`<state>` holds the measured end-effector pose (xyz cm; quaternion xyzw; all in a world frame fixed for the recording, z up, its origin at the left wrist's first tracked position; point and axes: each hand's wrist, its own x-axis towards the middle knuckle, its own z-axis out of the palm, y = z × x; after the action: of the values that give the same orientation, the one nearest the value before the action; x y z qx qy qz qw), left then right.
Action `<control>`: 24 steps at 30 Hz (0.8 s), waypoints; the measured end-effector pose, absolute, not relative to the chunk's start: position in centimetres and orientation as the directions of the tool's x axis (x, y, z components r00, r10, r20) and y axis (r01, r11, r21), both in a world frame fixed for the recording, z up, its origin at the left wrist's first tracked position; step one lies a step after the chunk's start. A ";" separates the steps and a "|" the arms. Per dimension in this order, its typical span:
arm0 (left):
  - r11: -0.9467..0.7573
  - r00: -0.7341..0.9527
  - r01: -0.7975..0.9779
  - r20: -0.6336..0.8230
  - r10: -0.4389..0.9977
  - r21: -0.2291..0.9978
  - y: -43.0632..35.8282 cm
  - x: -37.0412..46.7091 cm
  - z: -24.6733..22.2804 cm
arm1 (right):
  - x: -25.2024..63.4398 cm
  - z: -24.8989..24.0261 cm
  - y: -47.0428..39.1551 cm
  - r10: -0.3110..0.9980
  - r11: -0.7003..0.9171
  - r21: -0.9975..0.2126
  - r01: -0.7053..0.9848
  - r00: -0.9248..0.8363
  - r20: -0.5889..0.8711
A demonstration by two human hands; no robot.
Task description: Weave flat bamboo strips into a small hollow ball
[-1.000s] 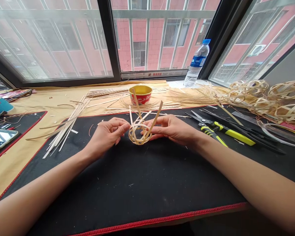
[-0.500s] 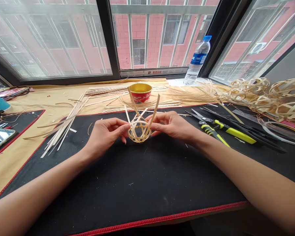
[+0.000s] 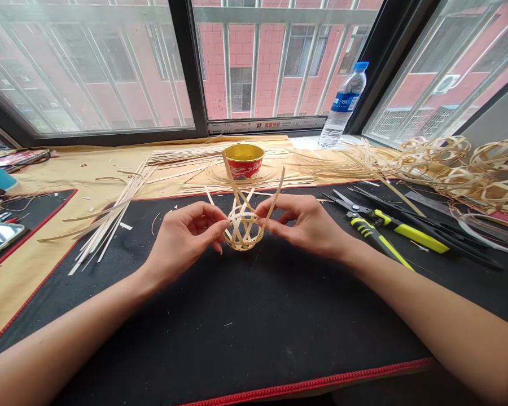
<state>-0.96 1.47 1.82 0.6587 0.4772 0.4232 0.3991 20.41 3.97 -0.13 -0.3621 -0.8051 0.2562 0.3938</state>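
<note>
A small round woven bamboo piece (image 3: 243, 230) with several loose strip ends pointing upward is held between both hands over the black mat (image 3: 254, 316). My left hand (image 3: 192, 231) pinches its left side between thumb and fingers. On its right side, my right hand (image 3: 302, 223) has thumb and fingers closed on the weave, beside a long strip that leans up and to the right. Parts of the fingertips of both hands are hidden behind the strips.
Behind the hands stands a red and gold tub (image 3: 244, 162). Bamboo strips (image 3: 110, 225) lie at the left. Scissors and yellow-black cutters (image 3: 410, 231), woven balls (image 3: 495, 169) and a water bottle (image 3: 345, 107) are at the right. A phone (image 3: 0, 237) lies far left.
The woven piece has tilted and shifted slightly within the hands, its strip ends now standing at different angles. My right hand has changed its hold a little, with its fingers more bent.
</note>
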 end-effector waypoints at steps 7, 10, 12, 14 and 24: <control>-0.244 0.217 0.289 0.185 0.959 0.926 1.3 -1.2 1.6 | 20.1 -0.1 4.0 0.784 0.605 -0.716 0.348 -0.415 0.461; -0.241 0.223 0.308 0.176 0.959 0.920 1.2 -1.3 1.6 | 20.1 0.0 4.0 0.791 0.595 -0.729 0.338 -0.409 0.456; -0.247 0.225 0.304 0.183 0.957 0.920 1.2 -1.2 1.5 | 20.1 0.0 4.0 0.791 0.594 -0.732 0.334 -0.408 0.456; -0.256 0.221 0.296 0.195 0.956 0.920 1.2 -1.2 1.5 | 20.1 0.0 3.9 0.786 0.601 -0.726 0.333 -0.409 0.464; -0.276 0.181 0.312 0.228 0.957 0.909 1.3 -1.1 1.5 | 19.9 0.3 3.2 0.764 0.636 -0.689 0.347 -0.408 0.500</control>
<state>-1.11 1.26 1.49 0.6717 0.4722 0.4321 0.3730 19.86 3.21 0.34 -0.3464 -0.8013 0.2486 0.4197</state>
